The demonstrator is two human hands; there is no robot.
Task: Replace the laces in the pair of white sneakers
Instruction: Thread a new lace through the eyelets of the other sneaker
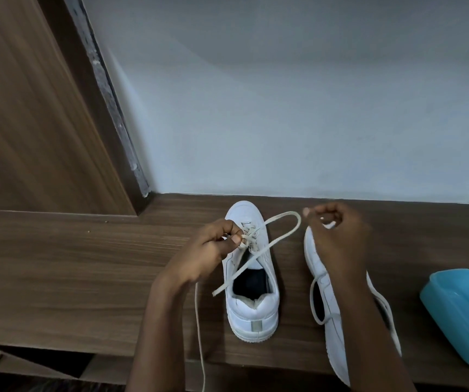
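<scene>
Lace [198, 329] dangling below left hand [216, 244], pinched there at sneaker [251, 304] eyelets to hold tension; right hand [338, 239] curled beside its loop, can't tell if gripping.

Blue plastic container [464, 315] on wooden shelf [86, 267]

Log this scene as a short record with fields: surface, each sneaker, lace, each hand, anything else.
surface: wooden shelf
left sneaker: upright, toe toward the wall, partly laced
right sneaker: beside it, apart, partly hidden by an arm
lace: loops out from the left sneaker's eyelets, free end across its opening; another stretch hangs over the shelf edge
left hand: pinches the lace at the eyelets
right hand: fingers curled near the loop; grip unclear
other: blue container at the right
</scene>
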